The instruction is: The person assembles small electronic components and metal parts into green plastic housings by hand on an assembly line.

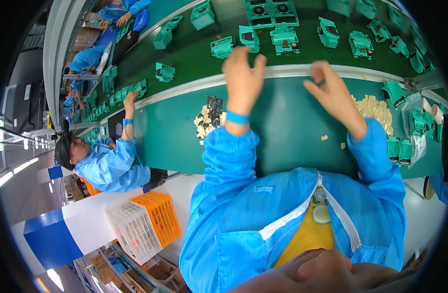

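Observation:
My left hand (243,78), with a blue band (237,117) round its wrist, reaches over the white rail of the conveyor. Its thumb stands apart from the fingers, and nothing shows in it. Just beyond the fingertips is a green plastic housing (249,39); whether they touch it I cannot tell. A second green housing (222,47) lies to the left of it. Over the near side of the rail, my right hand (329,90) hangs with loosely bent fingers and the thumb apart, holding nothing visible. Dark green belt lies beyond that hand, with another housing (284,40) ahead.
A heap of cream pieces with black scraps (208,119) lies left on the green bench (292,146); another cream pile (375,112) lies right. Green housings (398,150) and a clear bag (417,146) sit at the right end. A co-worker (104,163) works at left, near stacked crates (155,217).

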A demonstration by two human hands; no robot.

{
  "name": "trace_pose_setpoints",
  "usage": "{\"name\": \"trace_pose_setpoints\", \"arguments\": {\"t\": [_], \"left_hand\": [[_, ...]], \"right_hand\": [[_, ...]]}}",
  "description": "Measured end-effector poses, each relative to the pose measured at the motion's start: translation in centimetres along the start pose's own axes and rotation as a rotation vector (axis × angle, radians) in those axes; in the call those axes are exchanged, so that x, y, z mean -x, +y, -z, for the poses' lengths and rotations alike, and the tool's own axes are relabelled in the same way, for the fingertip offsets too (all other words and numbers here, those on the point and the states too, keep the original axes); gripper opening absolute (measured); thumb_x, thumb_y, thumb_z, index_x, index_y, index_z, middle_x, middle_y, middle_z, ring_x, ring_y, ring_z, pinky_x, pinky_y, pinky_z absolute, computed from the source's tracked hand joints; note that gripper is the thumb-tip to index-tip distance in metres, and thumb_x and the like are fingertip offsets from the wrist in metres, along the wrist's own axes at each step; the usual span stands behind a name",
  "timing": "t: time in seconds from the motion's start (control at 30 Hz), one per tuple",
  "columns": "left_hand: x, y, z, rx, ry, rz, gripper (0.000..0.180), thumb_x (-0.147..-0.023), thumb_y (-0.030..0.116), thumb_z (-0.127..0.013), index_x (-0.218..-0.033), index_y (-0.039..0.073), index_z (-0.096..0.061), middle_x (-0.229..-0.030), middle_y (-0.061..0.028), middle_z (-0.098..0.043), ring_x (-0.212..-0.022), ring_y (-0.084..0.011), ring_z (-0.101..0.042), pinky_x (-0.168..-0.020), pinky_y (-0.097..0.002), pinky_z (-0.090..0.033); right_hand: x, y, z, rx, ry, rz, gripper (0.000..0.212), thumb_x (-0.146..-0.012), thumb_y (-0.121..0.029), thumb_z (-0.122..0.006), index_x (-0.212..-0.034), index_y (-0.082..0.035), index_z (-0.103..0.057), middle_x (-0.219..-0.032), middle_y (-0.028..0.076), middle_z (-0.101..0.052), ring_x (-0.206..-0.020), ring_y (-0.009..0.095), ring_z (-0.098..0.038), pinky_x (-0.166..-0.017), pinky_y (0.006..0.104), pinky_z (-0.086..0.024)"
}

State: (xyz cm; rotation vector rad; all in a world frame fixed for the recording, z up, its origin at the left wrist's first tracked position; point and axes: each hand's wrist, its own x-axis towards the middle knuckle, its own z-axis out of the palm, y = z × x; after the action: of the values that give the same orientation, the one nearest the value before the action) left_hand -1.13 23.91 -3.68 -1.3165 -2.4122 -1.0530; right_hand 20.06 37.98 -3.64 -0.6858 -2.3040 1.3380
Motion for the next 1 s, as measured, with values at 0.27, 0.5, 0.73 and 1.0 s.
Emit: {"name": "trace_pose_setpoints", "arguments": {"t": [0.27,0.5,0.73,1.0], "left_hand": [[12.4,8.4,3.5,0.381,-0.626,0.073,0.034,-0.095,0.028,-0.069,-0.114,0.0,-0.069,-0.114,-0.0196,-0.069,-0.105,-0.0396,-0.066,-0.092,-0.0428,-0.054],[13.3,-0.4,7.9,-0.022,-0.169,0.284,0.019,-0.09,0.017,-0.073,-0.099,0.0,-0.072,-0.093,-0.0162,-0.072,-0.084,-0.034,-0.07,-0.076,-0.0407,-0.056],[12.7,-4.8,8.4,-0.192,-0.134,0.465,0.017,-0.087,0.017,-0.075,-0.088,0.001,-0.07,-0.082,-0.0141,-0.066,-0.074,-0.0327,-0.064,-0.069,-0.0436,-0.052],[11.5,-4.5,10.0,0.034,-0.266,0.614,0.022,-0.094,0.021,-0.071,-0.096,-0.001,-0.073,-0.074,-0.0078,-0.07,-0.064,-0.0164,-0.063,-0.061,-0.0315,-0.05]], "right_hand": [[-13.6,3.2,-8.7,0.444,0.303,0.128,0.092,-0.079,-0.033,-0.081,-0.151,-0.001,-0.035,-0.135,0.028,-0.046,-0.125,0.046,-0.047,-0.098,0.0516,-0.049],[-6.8,-0.8,-4.1,0.276,0.212,0.156,0.085,-0.078,-0.024,-0.078,-0.15,0.001,-0.038,-0.125,0.025,-0.055,-0.118,0.042,-0.054,-0.103,0.0474,-0.046],[8.4,-1.8,-3.9,0.402,0.057,0.122,0.09,-0.074,-0.012,-0.085,-0.151,-0.002,-0.038,-0.138,0.024,-0.049,-0.126,0.043,-0.05,-0.105,0.0454,-0.044],[8.6,-2.8,-1.6,0.362,0.088,0.215,0.058,-0.083,-0.012,-0.08,-0.134,-0.001,-0.055,-0.141,0.021,-0.05,-0.126,0.04,-0.05,-0.103,0.0433,-0.045]]}}
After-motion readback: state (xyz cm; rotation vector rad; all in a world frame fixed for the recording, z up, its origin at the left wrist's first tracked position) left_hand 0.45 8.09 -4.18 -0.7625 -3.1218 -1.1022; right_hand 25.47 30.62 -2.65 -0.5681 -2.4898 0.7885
